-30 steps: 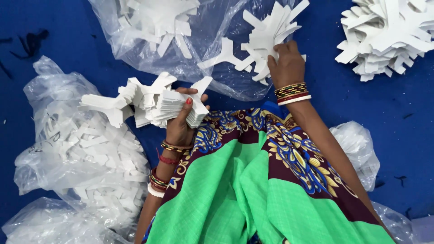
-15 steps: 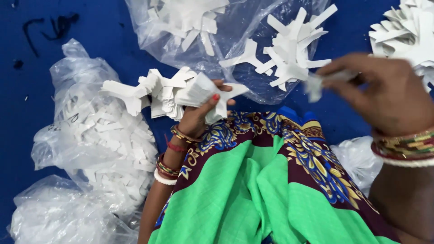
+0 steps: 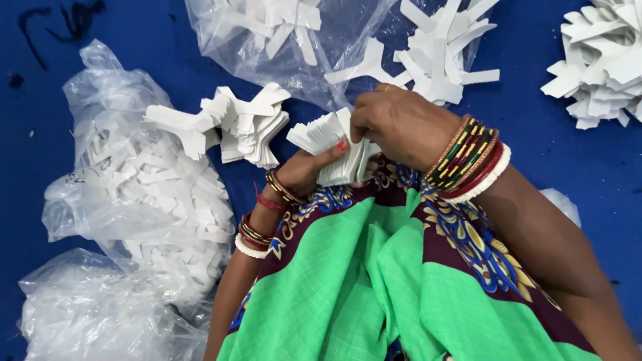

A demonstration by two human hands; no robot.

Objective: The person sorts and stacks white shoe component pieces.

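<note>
The left hand grips a thick stack of white paper cut-outs from below, thumb pressed against its front face, the stack held upright just above the lap. The right hand comes over the top of the same stack, fingers curled down onto its upper edge, so both hands close on the one bundle. Each wrist carries a band of coloured bangles, those on the right wrist wider and more numerous than those on the left. Below the hands spreads a green garment with a maroon and blue patterned border. Just left of the held stack, a second fanned pile of cut-outs lies on the blue floor, apart from the hands. Further left, a clear plastic bag is filled with more white pieces, and another crumpled bag sits below it. Above the hands, an opened plastic sheet holds loose branched cut-outs, lying near the right knuckles. A separate heap of cut-outs rests at the upper right, well apart.
</note>
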